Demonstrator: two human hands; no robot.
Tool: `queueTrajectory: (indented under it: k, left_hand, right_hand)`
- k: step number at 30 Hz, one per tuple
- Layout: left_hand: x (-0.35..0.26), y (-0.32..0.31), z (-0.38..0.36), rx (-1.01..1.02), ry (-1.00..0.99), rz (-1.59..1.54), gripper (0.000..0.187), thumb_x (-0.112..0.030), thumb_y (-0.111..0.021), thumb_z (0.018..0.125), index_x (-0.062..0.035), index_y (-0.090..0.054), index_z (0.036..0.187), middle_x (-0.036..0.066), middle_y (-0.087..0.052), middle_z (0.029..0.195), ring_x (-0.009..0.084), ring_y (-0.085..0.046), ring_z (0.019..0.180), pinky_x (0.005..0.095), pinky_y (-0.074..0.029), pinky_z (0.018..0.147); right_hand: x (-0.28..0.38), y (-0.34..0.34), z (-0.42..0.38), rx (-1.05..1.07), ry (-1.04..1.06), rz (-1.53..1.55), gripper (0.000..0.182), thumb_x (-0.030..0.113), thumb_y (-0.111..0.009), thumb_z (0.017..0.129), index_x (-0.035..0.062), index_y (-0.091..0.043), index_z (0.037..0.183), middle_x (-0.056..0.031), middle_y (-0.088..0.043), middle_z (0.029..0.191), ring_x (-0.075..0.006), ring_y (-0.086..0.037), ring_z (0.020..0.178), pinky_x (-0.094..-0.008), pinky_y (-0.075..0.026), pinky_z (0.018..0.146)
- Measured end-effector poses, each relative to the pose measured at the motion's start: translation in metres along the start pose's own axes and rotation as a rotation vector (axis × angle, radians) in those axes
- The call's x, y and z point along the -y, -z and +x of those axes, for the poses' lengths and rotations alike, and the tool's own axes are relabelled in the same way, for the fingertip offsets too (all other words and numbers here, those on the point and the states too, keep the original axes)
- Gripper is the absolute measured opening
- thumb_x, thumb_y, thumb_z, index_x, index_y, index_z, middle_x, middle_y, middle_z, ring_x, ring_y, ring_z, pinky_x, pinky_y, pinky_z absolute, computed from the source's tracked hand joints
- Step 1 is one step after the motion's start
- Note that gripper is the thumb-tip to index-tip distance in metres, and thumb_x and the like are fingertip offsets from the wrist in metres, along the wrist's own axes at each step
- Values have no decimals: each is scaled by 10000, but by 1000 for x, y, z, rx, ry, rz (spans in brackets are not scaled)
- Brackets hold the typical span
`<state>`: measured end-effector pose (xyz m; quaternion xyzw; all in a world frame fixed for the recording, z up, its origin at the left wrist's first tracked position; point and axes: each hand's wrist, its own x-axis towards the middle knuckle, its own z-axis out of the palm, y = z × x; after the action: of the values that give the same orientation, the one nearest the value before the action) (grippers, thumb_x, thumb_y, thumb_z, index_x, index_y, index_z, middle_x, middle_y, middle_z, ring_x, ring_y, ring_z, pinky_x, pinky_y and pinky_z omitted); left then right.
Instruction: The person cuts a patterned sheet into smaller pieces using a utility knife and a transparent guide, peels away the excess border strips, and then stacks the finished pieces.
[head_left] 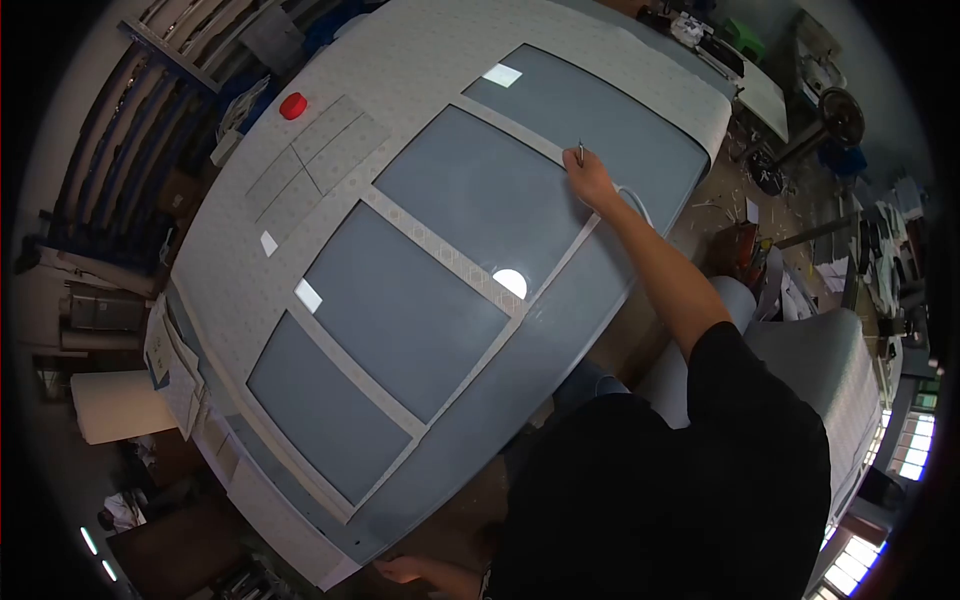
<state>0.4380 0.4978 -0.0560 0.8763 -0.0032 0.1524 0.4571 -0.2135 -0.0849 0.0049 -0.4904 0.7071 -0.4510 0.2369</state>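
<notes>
A slim, dark, pen-like tool [581,152] is gripped upright between the closed fingers of the right hand [592,182], which is held at the end of a narrow pale strip [510,128] between the two uppermost grey panels. The strip forms part of a large, pale, faintly patterned sheet [400,60] spread across a broad grey work surface [520,365], with a long, thin diagonal strip [470,370] bordering the panels on the person's side. The left hand [402,569] is placed low, near the corner of the work surface; it is seen small and dim there, so whether anything is grasped by it cannot be told. With the right arm reached far across, the tool's tip could be guided less steadily, and a stray mark or scratch might be left if the wrist wavered. The narrow strips could be shifted or creased if the forearm [655,255] were lowered and dragged over them. The white curved band [641,203] just beside the right wrist might be snagged by a sideways sweep. A small round red object [292,106], resting well apart on the far side, is unlikely to be disturbed.
</notes>
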Motion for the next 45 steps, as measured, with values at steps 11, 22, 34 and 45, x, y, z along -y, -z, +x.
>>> queueTrajectory:
  k: [11, 22, 34, 45]
  left_hand:
    - [-274, -194, -107, 1074, 76, -54, 598, -383, -656, 970, -6, -519, 1414, 109, -617, 1233, 187, -602, 1086, 367, -500, 945]
    - [-295, -262, -150, 995, -324, 477, 586, -414, -710, 883, 120, -634, 1113, 279, -698, 1107, 409, -681, 1075, 460, -538, 908]
    - [-321, -192, -171, 851, -237, -87, 496, -370, -458, 1078, 75, -618, 929, 210, -658, 869, 332, -608, 788, 452, -472, 758]
    - [-300, -137, -170, 944, -117, -152, 449, -407, -451, 1082, 1, -567, 936, 63, -536, 744, 226, -516, 683, 392, -453, 670]
  right_hand:
    - [-18, -46, 122, 351, -46, -363, 520, 391, -503, 1006, -98, -650, 1105, -303, -674, 1152, -437, -658, 1069, -495, -494, 921]
    - [11, -71, 132, 579, -179, -42, 534, 397, -509, 977, -104, -693, 962, -277, -698, 932, -433, -681, 875, -514, -516, 800]
    - [15, -42, 117, 361, 187, -229, 591, 450, -491, 1007, -103, -680, 920, -310, -687, 873, -451, -684, 836, -516, -514, 777]
    - [42, 29, 78, 439, 197, -273, 510, 399, -481, 1022, -65, -677, 944, -316, -678, 954, -503, -645, 922, -539, -485, 837]
